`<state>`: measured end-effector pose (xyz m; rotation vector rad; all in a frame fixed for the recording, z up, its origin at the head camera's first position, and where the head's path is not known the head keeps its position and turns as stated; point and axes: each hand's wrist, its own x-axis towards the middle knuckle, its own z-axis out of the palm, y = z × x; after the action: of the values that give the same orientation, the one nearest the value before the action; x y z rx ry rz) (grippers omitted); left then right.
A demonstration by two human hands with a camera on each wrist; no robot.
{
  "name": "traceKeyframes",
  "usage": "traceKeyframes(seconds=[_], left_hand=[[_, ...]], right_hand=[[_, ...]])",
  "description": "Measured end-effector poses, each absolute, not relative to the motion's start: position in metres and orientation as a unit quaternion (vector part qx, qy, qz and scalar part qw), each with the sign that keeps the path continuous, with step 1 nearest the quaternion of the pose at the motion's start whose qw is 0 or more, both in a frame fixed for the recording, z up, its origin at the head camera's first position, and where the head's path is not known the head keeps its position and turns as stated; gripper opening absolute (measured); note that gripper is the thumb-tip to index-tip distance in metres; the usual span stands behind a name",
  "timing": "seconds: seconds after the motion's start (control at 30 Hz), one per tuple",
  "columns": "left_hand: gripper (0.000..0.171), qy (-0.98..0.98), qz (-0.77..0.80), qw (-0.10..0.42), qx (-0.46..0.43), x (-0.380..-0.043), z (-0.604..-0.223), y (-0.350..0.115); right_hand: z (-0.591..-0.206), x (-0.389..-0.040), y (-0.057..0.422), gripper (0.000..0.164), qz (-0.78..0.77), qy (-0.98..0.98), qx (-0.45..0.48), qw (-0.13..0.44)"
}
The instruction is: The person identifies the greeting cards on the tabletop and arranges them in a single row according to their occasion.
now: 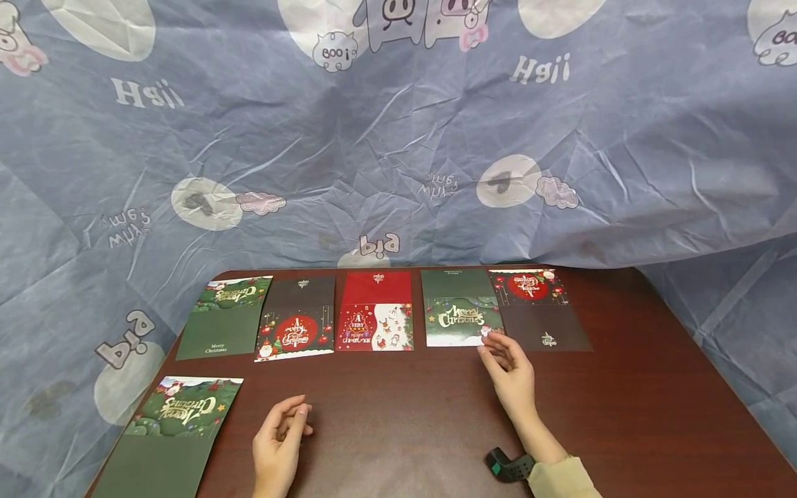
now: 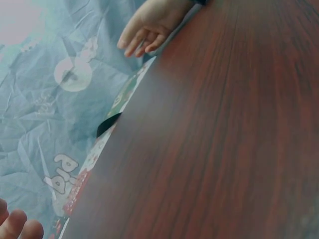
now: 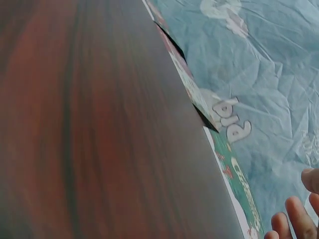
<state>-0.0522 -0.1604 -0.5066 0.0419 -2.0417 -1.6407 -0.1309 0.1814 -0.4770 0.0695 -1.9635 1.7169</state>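
Observation:
My right hand (image 1: 510, 373) hovers by the lower right corner of an unfolded green Christmas card (image 1: 462, 321), its fingers loosely bent with nothing in them. In the right wrist view its fingertips (image 3: 299, 219) appear apart from that card. My left hand (image 1: 280, 443) hangs over the table's near left part, loosely curled and holding nothing. Along the back row also lie a dark card with a red circle (image 1: 295, 332), a red-and-white card (image 1: 376, 326), another green card (image 1: 225, 325) and another dark card (image 1: 540, 318).
One more green card (image 1: 180, 408) lies at the table's left edge, nearest me. The dark red wooden table (image 1: 398, 429) ends at a blue printed cloth (image 1: 398, 138) behind the cards. A black band with a green patch (image 1: 507, 467) sits at my right wrist.

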Motion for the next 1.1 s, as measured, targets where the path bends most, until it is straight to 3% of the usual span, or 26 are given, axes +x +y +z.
traceKeyframes(seconds=[0.23, 0.53, 1.1], left_hand=[[0.015, -0.766, -0.588, 0.25, 0.069, -0.049, -0.503, -0.167], [0.015, -0.766, -0.571, 0.284, 0.08, -0.041, -0.474, -0.164], [0.015, -0.765, -0.554, 0.314, 0.097, -0.041, -0.47, -0.179]], right_hand=[[-0.476, -0.125, 0.168, 0.029, 0.644, -0.727, 0.044, 0.235], [-0.476, -0.12, 0.153, 0.028, 0.648, -0.733, 0.048, 0.201], [-0.476, -0.114, 0.125, 0.026, 0.65, -0.737, 0.078, 0.167]])
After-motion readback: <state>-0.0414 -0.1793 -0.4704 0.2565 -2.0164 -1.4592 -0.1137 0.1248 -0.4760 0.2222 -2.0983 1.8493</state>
